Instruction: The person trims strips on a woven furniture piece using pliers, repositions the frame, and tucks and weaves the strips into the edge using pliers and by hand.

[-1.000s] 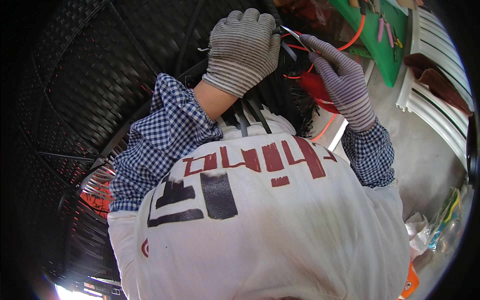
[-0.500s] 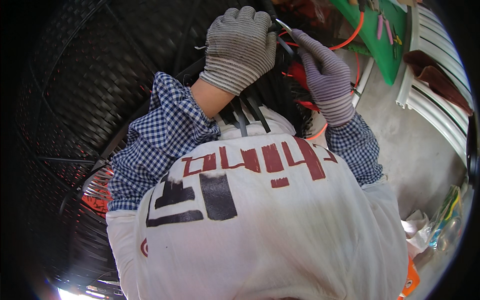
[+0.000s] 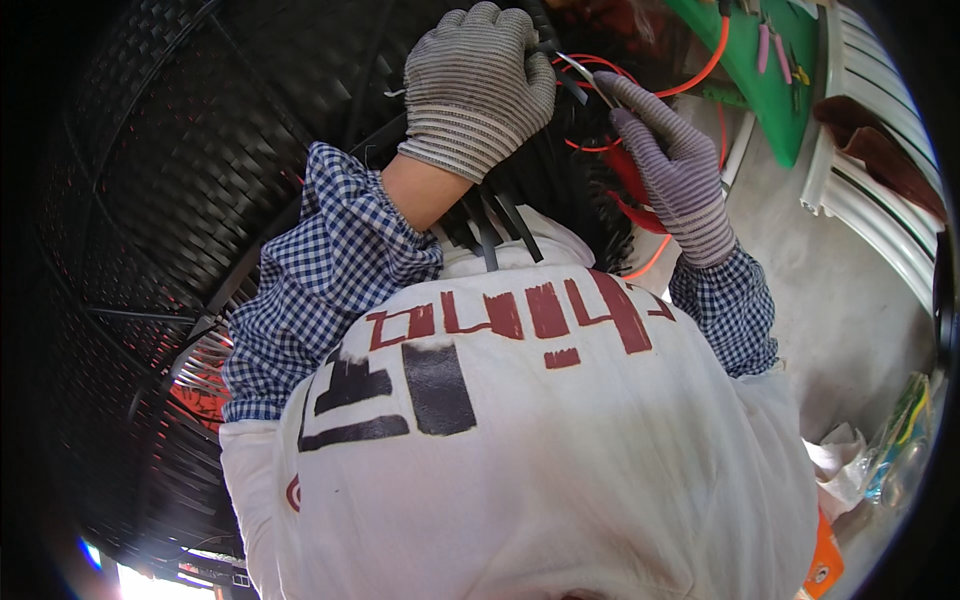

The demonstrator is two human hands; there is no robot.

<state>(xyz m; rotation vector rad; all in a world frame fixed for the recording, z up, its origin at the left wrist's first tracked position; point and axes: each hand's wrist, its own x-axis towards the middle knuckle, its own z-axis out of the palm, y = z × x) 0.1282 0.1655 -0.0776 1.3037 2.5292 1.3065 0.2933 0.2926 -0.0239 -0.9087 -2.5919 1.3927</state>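
A large black woven wicker piece [image 3: 210, 150] fills the left side, with a dark frame edge running up beside my arm. My left hand [image 3: 478, 85], in a grey striped glove, is closed at the top of this edge. A black strip [image 3: 545, 47] shows between its thumb and fingers. To the right, my gloved right hand [image 3: 675, 165] pinches a slim pointed metal tool [image 3: 580, 70]; its tip points toward the left hand, a little apart from it. The tool's exact kind is hidden by the fingers. Loose black strips [image 3: 515, 225] hang below the left wrist, over my white apron [image 3: 560, 440].
An orange hose [image 3: 715, 60] loops behind my right hand, near a red object [image 3: 632, 190]. A green sheet [image 3: 775, 110] with pink-handled pliers [image 3: 763, 48] lies at the upper right. Beside it are white ribbed panels [image 3: 880, 235], a brown cloth [image 3: 870, 150] and a plastic packet [image 3: 900, 430].
My right hand has drawn right and slightly down with the pointed tool, away from the left hand. The left hand has stayed almost in place, still closed on the strip.
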